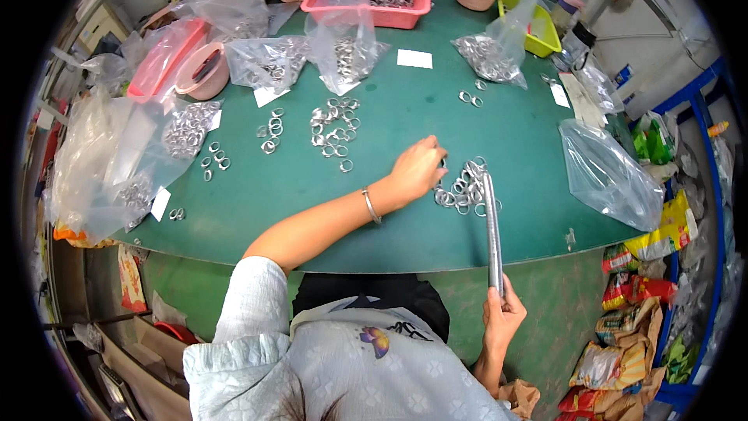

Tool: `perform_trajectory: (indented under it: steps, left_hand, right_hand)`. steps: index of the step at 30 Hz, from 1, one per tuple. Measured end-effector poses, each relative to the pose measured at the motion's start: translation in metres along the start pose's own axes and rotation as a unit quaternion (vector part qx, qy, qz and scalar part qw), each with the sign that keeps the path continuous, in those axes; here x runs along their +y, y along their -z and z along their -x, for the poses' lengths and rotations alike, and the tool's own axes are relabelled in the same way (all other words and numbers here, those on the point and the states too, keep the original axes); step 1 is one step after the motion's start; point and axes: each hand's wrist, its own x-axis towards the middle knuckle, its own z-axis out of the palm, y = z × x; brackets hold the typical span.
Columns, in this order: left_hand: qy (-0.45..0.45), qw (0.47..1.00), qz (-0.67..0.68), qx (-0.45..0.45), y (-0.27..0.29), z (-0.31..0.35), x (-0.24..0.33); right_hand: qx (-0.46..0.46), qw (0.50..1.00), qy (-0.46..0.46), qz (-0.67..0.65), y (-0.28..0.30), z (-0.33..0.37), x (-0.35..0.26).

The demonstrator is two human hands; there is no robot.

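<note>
While a green table (343,245) underlies the ring pile (466,187), a metal rod (492,230) overlaps the pile's right side, right hand (502,316) gripping its lower end; left hand (417,170), just left of pile, maybe pinching a ring, can't tell. Rod bump could scatter pile.

Silver rings (465,187): loose pile. Slim gry rod (493,238): tip @ pile's R side.
</note>
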Motion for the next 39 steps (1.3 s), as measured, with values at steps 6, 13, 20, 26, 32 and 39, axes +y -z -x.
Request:
perform_trajectory:
  steps: [6, 13, 20, 26, 32, 39]
  left_hand:
    - [0.190, 0.806, 0.560, -0.034, 0.035, 0.024, 0.008]
    - [0.210, 0.587, 0.781, 0.034, 0.061, 0.082, 0.011]
    - [0.182, 0.531, 0.826, 0.056, 0.066, 0.097, 0.022]
    - [0.188, 0.535, 0.824, 0.017, 0.059, 0.104, 0.037]
    - [0.142, 0.743, 0.647, -0.095, 0.055, 0.121, 0.069]
    - [0.174, 0.722, 0.661, -0.112, 0.057, 0.121, 0.078]
  right_hand:
    - [0.000, 0.997, -0.046, -0.058, -0.007, 0.002, -0.004]
    - [-0.111, 0.994, 0.000, -0.007, -0.016, 0.003, 0.001]
    - [-0.152, 0.985, 0.048, 0.063, -0.024, 0.006, -0.015]
    - [-0.145, 0.982, 0.085, 0.089, -0.027, 0.008, -0.023]
    - [-0.120, 0.963, 0.206, 0.125, -0.045, 0.006, -0.044]
    - [-0.120, 0.946, 0.259, 0.156, -0.048, 0.002, -0.051]
